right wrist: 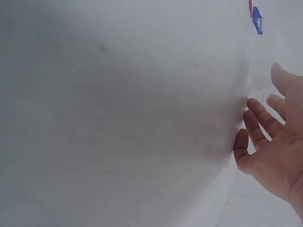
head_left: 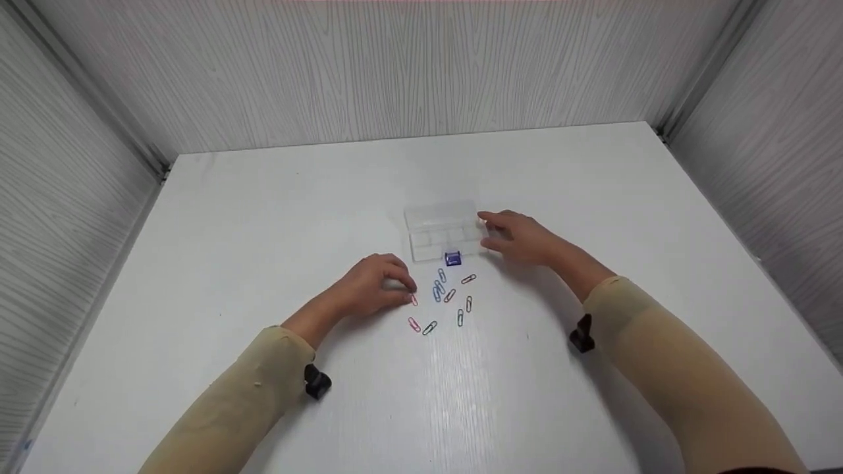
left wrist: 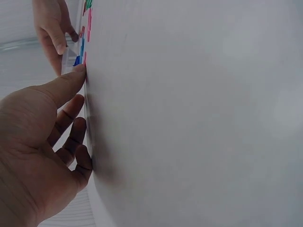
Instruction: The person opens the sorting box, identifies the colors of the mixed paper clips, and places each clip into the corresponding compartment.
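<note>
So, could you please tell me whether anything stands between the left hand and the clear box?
Nothing visible stands between the left hand and the clear box; the blue paper clips lie to the right of that gap.

Pink paperclip (head_left: 414, 301) partly hidden by left grip (head_left: 377, 284); head view crops both sleeves (head_left: 224, 401).

The right hand's (right wrist: 289, 146) fingers (right wrist: 241, 144) bend at the white desk (right wrist: 142, 104), apart from a blue clasp (right wrist: 256, 18) and something red (right wrist: 250, 7).
</note>
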Motion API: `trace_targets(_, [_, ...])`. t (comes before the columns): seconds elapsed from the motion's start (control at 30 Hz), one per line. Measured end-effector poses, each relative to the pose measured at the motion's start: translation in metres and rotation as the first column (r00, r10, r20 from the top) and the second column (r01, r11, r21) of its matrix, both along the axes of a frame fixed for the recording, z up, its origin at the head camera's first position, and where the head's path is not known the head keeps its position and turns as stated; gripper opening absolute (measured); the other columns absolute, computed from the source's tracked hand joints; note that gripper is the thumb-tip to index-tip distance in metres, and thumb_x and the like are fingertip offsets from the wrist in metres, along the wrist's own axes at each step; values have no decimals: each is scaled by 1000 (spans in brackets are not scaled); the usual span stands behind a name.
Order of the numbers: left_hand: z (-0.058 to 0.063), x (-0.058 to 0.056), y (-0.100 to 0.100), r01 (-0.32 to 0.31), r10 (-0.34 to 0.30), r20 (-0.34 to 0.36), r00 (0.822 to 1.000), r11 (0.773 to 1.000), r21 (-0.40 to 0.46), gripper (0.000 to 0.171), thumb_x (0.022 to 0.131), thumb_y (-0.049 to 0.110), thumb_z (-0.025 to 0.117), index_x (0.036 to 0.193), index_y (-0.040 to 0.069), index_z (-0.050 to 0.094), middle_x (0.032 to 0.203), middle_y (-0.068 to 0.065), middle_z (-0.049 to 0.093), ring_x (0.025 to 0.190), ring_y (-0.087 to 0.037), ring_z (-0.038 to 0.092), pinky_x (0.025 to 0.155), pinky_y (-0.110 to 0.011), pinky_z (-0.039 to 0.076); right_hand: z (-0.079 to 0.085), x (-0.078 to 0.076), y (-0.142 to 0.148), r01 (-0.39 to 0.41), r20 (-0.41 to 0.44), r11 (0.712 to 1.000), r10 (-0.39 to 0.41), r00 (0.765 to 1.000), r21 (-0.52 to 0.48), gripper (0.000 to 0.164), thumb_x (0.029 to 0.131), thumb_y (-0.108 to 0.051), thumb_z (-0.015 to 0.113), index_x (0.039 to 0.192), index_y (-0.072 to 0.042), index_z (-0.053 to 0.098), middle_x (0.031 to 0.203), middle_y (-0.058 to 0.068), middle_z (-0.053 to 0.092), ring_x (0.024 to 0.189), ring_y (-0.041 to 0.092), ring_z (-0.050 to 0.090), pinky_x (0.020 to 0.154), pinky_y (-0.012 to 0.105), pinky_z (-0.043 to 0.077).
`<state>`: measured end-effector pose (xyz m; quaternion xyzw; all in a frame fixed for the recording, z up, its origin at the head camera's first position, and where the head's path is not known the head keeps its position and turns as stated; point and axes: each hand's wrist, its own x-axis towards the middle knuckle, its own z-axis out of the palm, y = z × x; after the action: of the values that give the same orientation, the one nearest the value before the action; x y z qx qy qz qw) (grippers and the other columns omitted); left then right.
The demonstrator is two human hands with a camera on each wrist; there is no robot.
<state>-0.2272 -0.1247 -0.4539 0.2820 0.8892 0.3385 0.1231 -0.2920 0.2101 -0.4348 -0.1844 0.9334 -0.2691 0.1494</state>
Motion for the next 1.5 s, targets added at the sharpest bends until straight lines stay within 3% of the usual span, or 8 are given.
trace_targets(0.43, [2, 0, 6, -29, 29, 29, 999, 999, -27, 5, 94, 19, 83, 98, 19, 85, 116, 1, 68, 118, -25, 57, 113, -46, 39, -3, 1, 7, 14, 0, 1000, -14, 1000, -7, 66, 108, -36, 62, 166, -16, 37, 154, 15, 52, 147, 33, 43, 122, 51, 30])
trace_targets(1.07, [0, -2, 6, 29, -28, 24, 999, 999, -27, 4, 94, 16, 82, 95, 14, 84, 115, -2, 67, 115, -26, 57, 112, -46, 39, -4, 3, 8, 2, -6, 1000, -2, 1000, -4, 66, 109, -36, 61, 166, -16, 36, 152, 14, 52, 141, 33, 46, 119, 51, 33])
trace_targets(1.4, [2, 1, 9, 10, -9, 27, 1000, 998, -58, 6, 95, 16, 80, 96, 20, 83, 114, 1, 64, 116, -25, 54, 110, -43, 41, -2, 4, 10, 0, -10, 1000, 0, 1000, 8, 67, 108, -36, 61, 167, -16, 36, 158, 15, 48, 150, 35, 39, 123, 53, 27])
trace_targets(1.5, [2, 1, 10, 33, -33, 4, 999, 998, -55, 6, 95, 14, 80, 94, 19, 83, 114, -1, 64, 115, -26, 55, 109, -44, 42, -2, 5, 12, -2, -10, 1000, 2, 1000, 0, 67, 108, -35, 62, 167, -16, 36, 158, 15, 48, 151, 36, 38, 123, 53, 26])
